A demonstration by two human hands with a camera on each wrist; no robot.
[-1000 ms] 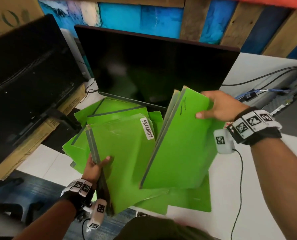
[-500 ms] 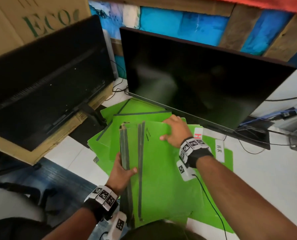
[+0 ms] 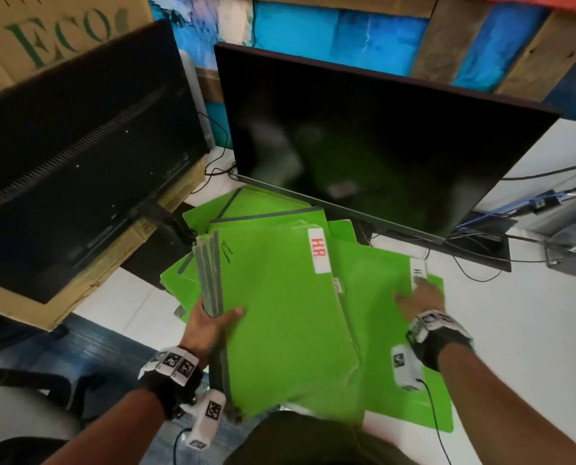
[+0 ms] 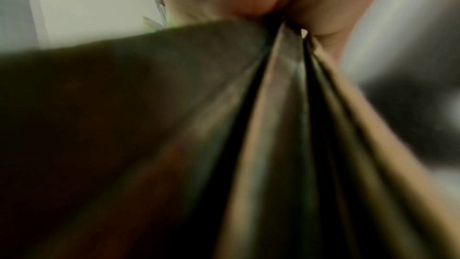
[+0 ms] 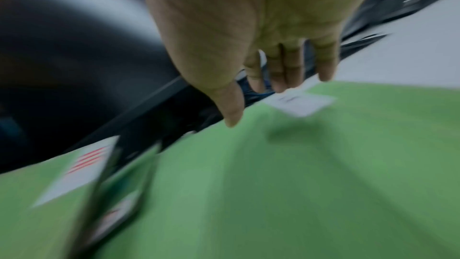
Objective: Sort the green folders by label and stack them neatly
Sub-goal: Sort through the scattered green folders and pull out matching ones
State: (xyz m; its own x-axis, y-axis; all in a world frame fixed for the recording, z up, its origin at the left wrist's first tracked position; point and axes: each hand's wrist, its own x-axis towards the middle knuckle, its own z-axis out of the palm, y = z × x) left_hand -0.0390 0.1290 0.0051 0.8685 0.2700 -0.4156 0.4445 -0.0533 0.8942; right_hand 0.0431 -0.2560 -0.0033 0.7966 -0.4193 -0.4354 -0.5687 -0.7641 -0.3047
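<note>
My left hand (image 3: 213, 322) grips a bundle of several green folders (image 3: 280, 313) by their grey spines, thumb on top; the top one bears a white label with red "HR" (image 3: 319, 251). In the left wrist view the dark spines (image 4: 281, 125) run out from between my fingers. My right hand (image 3: 417, 297) hovers with straight fingers just over another green folder (image 3: 390, 347) lying on the white table, near its white label (image 3: 418, 270). The right wrist view shows that hand (image 5: 273, 78) empty above the folder (image 5: 323, 164). More green folders (image 3: 246, 209) lie spread beneath.
A black monitor (image 3: 380, 146) stands just behind the folders, a second monitor (image 3: 78, 156) sits on a cardboard box (image 3: 28, 297) to the left. Cables (image 3: 481, 260) and a dark device (image 3: 575, 250) lie at the right on the white table (image 3: 531, 347).
My right hand let go of the lifted folders onto the left-hand bundle, then moved right and down to the folder on the table. The left hand kept its grip on the spines.
</note>
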